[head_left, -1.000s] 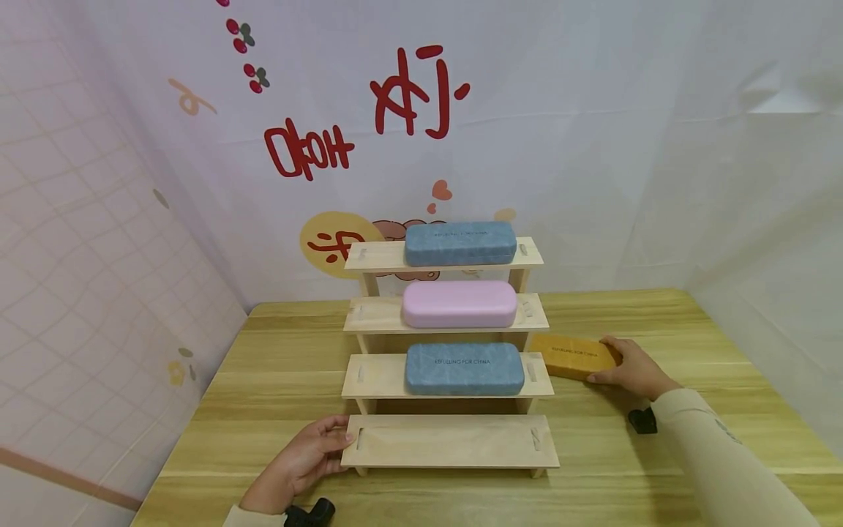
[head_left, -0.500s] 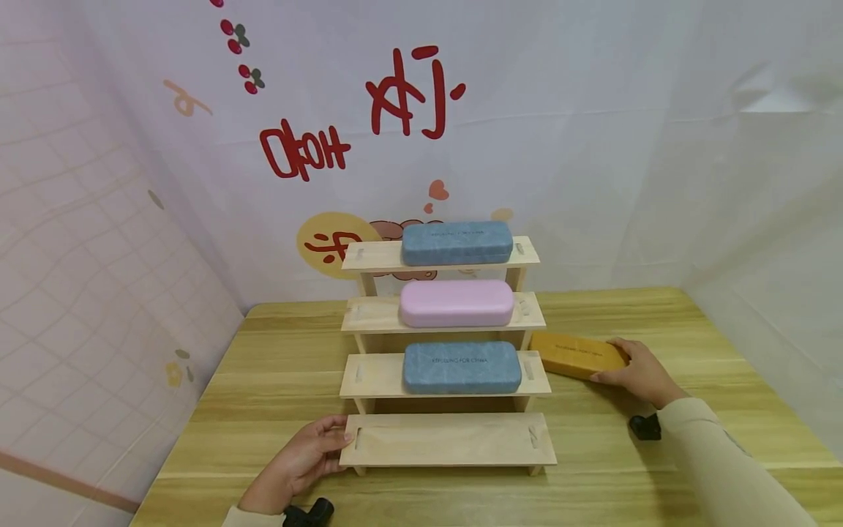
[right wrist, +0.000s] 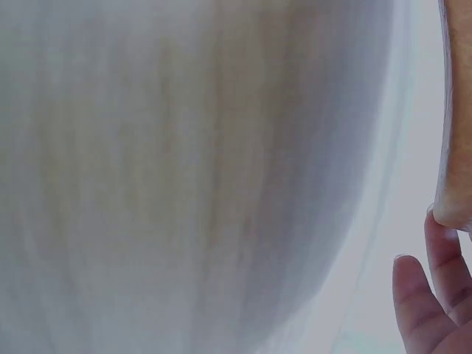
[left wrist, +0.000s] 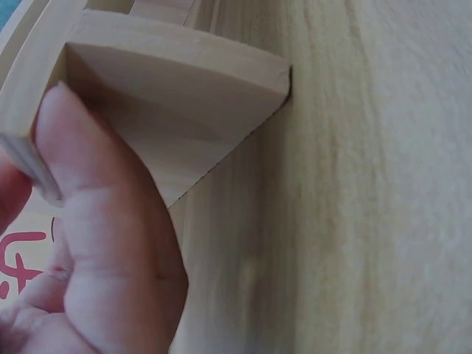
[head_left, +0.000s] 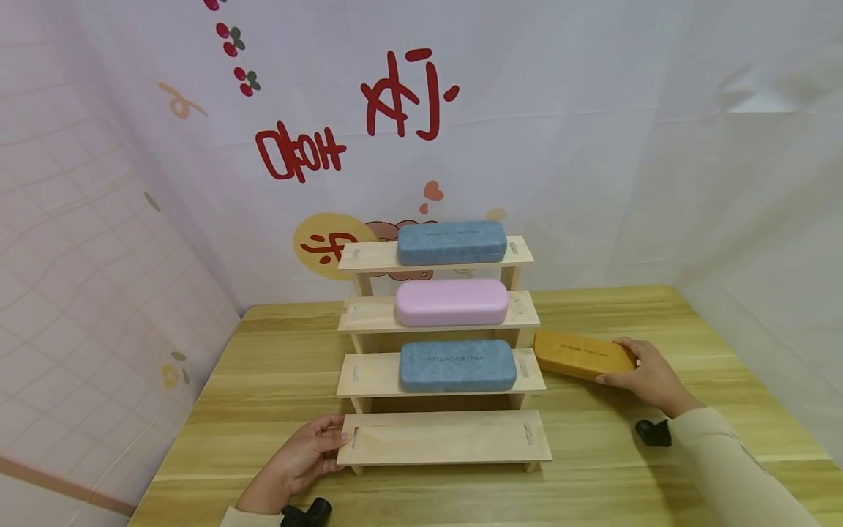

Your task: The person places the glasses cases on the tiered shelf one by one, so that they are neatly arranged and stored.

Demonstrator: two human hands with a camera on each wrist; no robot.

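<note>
Shifted slightly rightward since the earlier frame, the orange case (head_left: 583, 355) was gripped at its far end by the right hand (head_left: 648, 377), lying on the worktop (head_left: 691, 329) beside the stepped rack (head_left: 444, 439), whose bottom step's left edge was held by the left hand (head_left: 299, 461).
</note>
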